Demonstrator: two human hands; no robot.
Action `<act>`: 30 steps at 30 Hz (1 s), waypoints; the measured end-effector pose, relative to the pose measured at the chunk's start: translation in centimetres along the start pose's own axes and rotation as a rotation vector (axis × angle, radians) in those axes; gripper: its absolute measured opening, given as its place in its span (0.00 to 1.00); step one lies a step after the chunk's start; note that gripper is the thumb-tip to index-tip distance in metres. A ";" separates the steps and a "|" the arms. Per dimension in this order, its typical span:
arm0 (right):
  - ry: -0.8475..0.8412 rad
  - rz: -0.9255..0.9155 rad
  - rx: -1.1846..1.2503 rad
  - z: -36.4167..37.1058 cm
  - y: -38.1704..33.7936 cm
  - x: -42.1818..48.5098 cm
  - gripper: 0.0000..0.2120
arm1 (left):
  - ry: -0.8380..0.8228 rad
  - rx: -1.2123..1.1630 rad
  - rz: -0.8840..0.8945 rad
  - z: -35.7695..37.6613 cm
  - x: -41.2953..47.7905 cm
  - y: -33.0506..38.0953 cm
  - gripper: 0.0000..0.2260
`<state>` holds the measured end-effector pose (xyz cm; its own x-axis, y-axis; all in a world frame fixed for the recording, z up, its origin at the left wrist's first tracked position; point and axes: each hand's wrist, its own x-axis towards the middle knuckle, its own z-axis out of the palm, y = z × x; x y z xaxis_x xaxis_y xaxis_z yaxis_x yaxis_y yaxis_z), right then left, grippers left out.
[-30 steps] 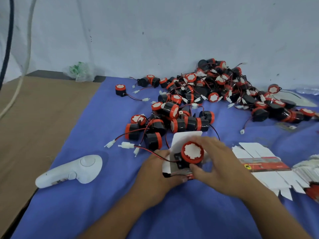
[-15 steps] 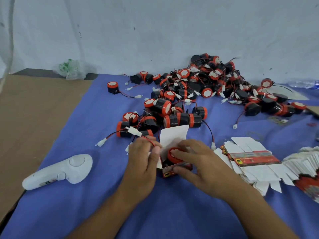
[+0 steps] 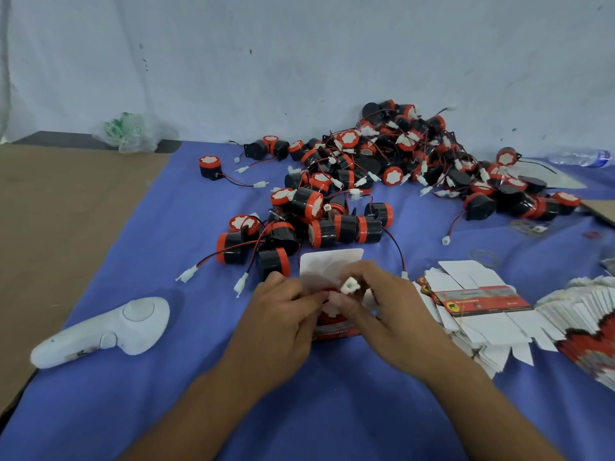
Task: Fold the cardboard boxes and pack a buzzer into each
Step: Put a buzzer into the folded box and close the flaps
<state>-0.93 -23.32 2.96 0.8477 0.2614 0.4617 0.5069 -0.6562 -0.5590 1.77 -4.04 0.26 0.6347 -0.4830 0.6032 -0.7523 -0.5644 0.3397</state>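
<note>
A small red and white cardboard box stands on the blue cloth between my hands, its white lid flap raised. A red-topped buzzer sits inside it, mostly hidden. My left hand grips the box's left side with curled fingers. My right hand pinches the buzzer's white wire connector just above the box opening. A large heap of black and red buzzers lies beyond. Flat box blanks are stacked to the right.
A white handheld controller lies on the cloth at the left. Bare brown tabletop runs along the left. A crumpled plastic bag sits at the back wall, a plastic bottle at the far right. More fanned blanks lie at the right edge.
The buzzer went from above the box down into it. My right hand has moved from the buzzer's body to its white connector, and my left hand has shifted onto the box's side.
</note>
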 end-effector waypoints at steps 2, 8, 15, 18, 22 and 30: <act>0.064 -0.067 -0.019 0.2 -0.2 0.0 0.06 | -0.007 -0.021 -0.021 -0.1 0.1 0.0 0.12; 0.192 -0.015 -0.118 1.0 -0.3 0.3 0.03 | -0.181 0.018 -0.042 -0.8 0.1 0.4 0.18; 0.139 -0.062 -0.172 1.5 -2.0 0.7 0.13 | -0.223 -0.306 -0.189 -1.5 -0.1 0.5 0.12; 0.063 -0.102 -0.206 1.5 -2.8 0.7 0.06 | -0.102 -0.397 -0.381 -1.7 0.0 0.1 0.12; -0.026 -0.085 -0.220 1.3 -2.9 0.8 0.09 | -0.066 -0.233 -0.284 -1.6 0.1 1.0 0.06; -0.163 -0.055 -0.014 0.9 -2.1 -0.2 0.12 | -0.180 -0.183 -0.257 -2.1 -0.3 0.3 0.06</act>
<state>-2.00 -21.31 3.44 0.8332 0.4079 0.3733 0.5522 -0.6473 -0.5254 0.99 -2.60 1.70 0.8157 -0.4602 0.3505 -0.5732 -0.5616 0.5967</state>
